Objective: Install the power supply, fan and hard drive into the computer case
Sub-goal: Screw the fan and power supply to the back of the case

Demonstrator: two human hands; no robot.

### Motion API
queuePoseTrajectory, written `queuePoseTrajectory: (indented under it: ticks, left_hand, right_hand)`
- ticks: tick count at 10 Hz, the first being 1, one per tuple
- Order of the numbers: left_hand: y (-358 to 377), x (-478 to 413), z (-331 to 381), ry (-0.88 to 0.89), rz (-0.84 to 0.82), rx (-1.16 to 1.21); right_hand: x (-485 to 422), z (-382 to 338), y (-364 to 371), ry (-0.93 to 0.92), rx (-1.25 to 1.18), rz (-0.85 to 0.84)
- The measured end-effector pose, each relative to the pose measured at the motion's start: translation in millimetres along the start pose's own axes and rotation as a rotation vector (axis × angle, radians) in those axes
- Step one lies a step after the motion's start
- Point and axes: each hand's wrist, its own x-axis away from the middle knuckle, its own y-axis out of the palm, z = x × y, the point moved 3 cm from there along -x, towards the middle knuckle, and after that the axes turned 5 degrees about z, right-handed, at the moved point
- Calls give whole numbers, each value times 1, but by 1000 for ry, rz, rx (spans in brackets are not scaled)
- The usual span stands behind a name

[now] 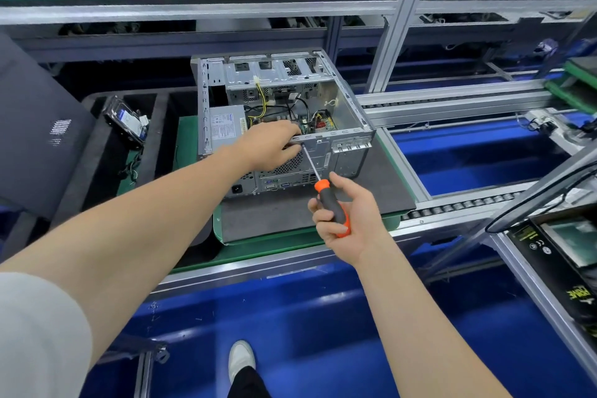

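Note:
An open silver computer case (347, 113) lies on a dark mat, rear panel toward me. The power supply (226, 124) sits inside at the left. My left hand (269, 147) reaches over the rear top edge by the round fan grille (292, 165), its fingers curled at the screw spot; what they hold is hidden. My right hand (345, 213) grips the orange-and-black handle of a screwdriver (329, 200), whose shaft tip meets the rear panel beside my left fingers. A hard drive (129, 121) in a clear bag lies in the black foam tray to the left.
The dark mat (381, 194) rests on a green pallet on a roller conveyor (452, 207). An aluminium frame post (394, 26) rises behind the case. A dark grey panel (35, 126) leans at left. Boxed parts (562, 255) sit at right.

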Motion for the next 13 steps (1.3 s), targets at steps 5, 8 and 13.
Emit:
queuePoseTrajectory:
  ticks: [5, 8, 13]
  left_hand:
    - [-2, 1, 4, -12, 15, 7]
    - [-2, 2, 5, -30, 14, 2]
    - [-2, 1, 5, -36, 7, 6]
  right_hand:
    - [-7, 2, -7, 179, -305, -98]
    - [0, -8, -1, -864, 1241, 635]
    - [-3, -22, 12, -620, 928, 407]
